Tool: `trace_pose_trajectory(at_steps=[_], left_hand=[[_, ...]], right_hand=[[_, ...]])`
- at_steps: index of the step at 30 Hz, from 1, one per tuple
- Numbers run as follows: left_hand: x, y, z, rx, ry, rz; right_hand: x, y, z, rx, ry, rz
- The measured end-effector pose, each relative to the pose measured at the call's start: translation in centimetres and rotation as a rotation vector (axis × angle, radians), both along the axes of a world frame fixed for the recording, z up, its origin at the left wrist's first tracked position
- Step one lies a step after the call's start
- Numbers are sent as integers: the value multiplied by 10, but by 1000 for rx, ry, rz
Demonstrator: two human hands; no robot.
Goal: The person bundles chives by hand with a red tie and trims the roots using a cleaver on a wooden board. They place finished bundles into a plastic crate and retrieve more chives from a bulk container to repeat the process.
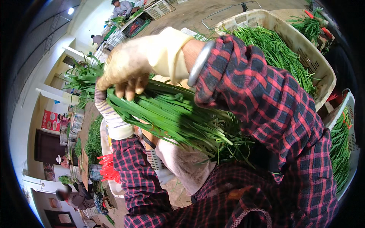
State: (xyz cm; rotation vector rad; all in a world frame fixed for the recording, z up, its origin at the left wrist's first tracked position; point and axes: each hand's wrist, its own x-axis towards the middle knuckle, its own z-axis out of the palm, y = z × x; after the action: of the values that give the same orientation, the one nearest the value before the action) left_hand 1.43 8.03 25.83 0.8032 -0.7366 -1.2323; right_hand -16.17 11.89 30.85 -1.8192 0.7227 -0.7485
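A thick bunch of garlic chives (171, 110) slants across in front of me, leafy ends to the left and pale stem ends to the lower right. My right hand (127, 62), in a stained cream rubber glove, reaches over from above with fingers curled down on the leafy end. My left hand (101, 97), in a striped knit glove, is closed at that same end from below; its fingers are mostly hidden behind the leaves and the other hand. More loose leaves (85, 74) fan out beyond both hands.
A large cream crate (327, 72) full of greens stands at the right, with another crate (351, 140) below it. Red ties (109, 167) hang beside my left forearm. A pale cloth (182, 161) covers my knee. Other people (123, 8) sit among crates farther off.
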Motion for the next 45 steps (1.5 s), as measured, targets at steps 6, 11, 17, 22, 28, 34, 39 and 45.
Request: trace_pose_trajectory(at_steps=[6, 11, 17, 22, 28, 34, 39, 45], left_hand=[[-7, -2, -15, -119, 44, -202], [44, -5, -19, -170, 396, -549], [43, -29, -26, -253, 422, -656], [54, -29, -3, -139, 621, -609], [89, -35, 26, -299, 429, -613], [87, -18, 35, -318, 271, -354], [41, -30, 38, -254, -68, -185], [-18, -7, 45, -191, -281, -16]], right_hand=[[-24, 16, 2, -137, -298, -175], [-47, 63, -62, 38, -430, -222], [-62, 102, -188, -408, 366, -499], [-59, 107, -214, -640, 429, -471], [-82, 157, -296, -296, 645, -303], [-85, 119, -166, -30, 430, -540], [-49, 73, -137, -299, 124, -659], [15, 4, -102, -489, 14, -534]])
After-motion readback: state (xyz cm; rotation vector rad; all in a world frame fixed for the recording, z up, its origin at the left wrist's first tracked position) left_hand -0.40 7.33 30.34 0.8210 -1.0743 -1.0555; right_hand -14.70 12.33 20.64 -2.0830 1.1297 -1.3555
